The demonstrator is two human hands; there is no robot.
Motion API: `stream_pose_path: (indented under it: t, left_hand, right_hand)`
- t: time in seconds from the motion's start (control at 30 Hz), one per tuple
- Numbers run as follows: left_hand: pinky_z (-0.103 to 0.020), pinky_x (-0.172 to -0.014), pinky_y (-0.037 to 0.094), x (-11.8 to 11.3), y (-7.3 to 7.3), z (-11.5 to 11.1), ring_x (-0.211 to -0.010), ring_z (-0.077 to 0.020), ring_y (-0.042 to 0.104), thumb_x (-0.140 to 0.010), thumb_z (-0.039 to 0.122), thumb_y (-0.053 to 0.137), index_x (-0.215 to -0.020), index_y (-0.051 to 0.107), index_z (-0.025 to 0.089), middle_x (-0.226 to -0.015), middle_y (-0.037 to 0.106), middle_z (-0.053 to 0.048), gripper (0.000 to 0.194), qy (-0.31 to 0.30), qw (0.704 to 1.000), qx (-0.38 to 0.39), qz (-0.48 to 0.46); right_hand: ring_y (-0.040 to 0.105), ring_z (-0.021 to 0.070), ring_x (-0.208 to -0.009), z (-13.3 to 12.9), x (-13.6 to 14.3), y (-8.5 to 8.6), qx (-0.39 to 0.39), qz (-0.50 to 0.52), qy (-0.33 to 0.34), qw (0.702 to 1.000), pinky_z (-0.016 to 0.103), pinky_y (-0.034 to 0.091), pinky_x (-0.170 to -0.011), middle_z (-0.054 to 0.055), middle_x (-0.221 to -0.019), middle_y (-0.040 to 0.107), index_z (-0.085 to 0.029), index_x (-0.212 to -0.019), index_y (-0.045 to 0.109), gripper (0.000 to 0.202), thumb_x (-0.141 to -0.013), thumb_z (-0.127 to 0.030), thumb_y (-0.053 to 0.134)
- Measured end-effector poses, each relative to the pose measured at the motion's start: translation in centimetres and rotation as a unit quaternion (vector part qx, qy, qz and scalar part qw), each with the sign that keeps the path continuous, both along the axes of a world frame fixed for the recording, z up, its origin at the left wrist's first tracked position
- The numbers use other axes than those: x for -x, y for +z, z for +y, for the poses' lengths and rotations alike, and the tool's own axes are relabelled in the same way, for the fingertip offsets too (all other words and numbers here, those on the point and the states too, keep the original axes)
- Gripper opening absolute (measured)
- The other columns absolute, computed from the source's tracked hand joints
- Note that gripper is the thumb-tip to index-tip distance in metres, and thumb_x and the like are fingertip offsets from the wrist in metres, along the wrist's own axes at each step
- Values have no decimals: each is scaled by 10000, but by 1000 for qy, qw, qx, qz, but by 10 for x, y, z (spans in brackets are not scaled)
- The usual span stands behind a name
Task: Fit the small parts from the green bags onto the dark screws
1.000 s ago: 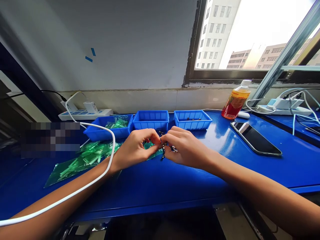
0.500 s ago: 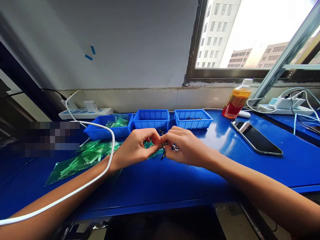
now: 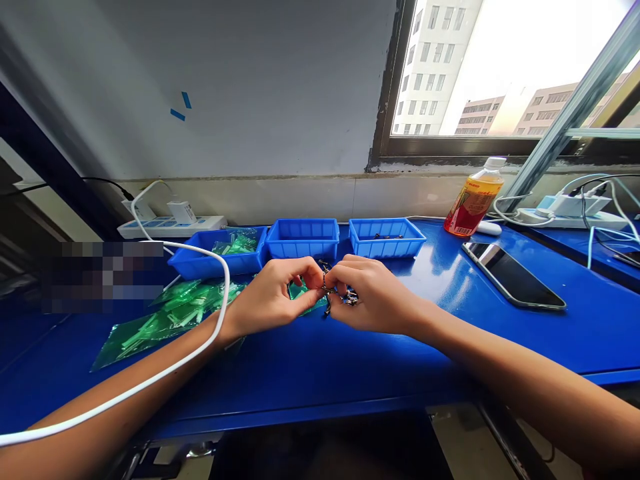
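Note:
Above the blue table, my left hand [image 3: 277, 290] pinches thumb and forefinger on a small shiny metal chain [image 3: 325, 281]. From the other side, my right hand [image 3: 374, 293] is closed on the same chain, fingertips nearly meeting those of the left. More small dark metal pieces [image 3: 352, 297] show beneath the right hand's fingers; their exact kind is too small to tell. A green plastic bag [image 3: 311, 304] lies on the table behind the hands, partly covered by them. Fingers hide much of the metalwork.
Green bags [image 3: 173, 313] with pale strips lie left. Behind stand three blue bins: a left bin [image 3: 200, 268] holding a green bag, a middle bin [image 3: 302, 251], and a right bin [image 3: 387, 249] with dark pieces. A white cable [image 3: 226, 287] crosses my left forearm. A phone [image 3: 513, 277] and bottle [image 3: 474, 200] are right.
My fingertips have shifted slightly, and more of the chain shows between them. Both hands stay in nearly the same place.

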State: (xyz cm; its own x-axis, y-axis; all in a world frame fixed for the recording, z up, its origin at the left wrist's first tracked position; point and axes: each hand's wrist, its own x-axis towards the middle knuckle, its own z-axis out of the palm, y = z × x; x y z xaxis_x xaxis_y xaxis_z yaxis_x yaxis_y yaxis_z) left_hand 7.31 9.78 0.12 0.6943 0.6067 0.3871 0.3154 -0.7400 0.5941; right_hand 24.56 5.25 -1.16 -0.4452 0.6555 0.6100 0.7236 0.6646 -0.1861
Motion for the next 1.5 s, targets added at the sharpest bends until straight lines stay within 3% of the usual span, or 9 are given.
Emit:
stream_pose_path:
  t: [0.4,0.83,1.1,1.5]
  left_hand:
    - [-226,-615,447,1,1,0,-616,-103,535,-740,240,544,-685,544,176,-653,589,28,84,1,999,13,-32]
    - [-231,-600,445,0,0,-2,-635,-115,546,-758,292,544,-721,544,175,-674,589,12,123,18,998,20,-58]
    - [-186,-437,359,-1,-1,-3,-587,-120,547,-781,340,530,-768,572,168,-649,589,-3,178,65,996,48,-32]
    - [-222,-566,422,-2,1,-1,-653,-123,560,-785,310,512,-794,553,175,-668,584,12,141,31,993,97,-66]
  right_hand:
    - [516,94,-586,-1,3,-1,49,97,-8,994,207,381,-549,-13,-643,581,-172,-713,529,64,-680,-118,535]
    - [543,87,-632,0,6,0,68,223,50,971,207,456,-585,-5,-701,594,-170,-736,532,123,-679,-73,483]
    - [548,89,-607,3,4,-1,77,244,37,966,203,445,-556,-3,-665,600,-152,-712,556,105,-660,-86,494]
    - [540,78,-609,1,8,0,98,279,49,954,204,443,-558,-16,-671,596,-165,-739,542,65,-714,-118,505]
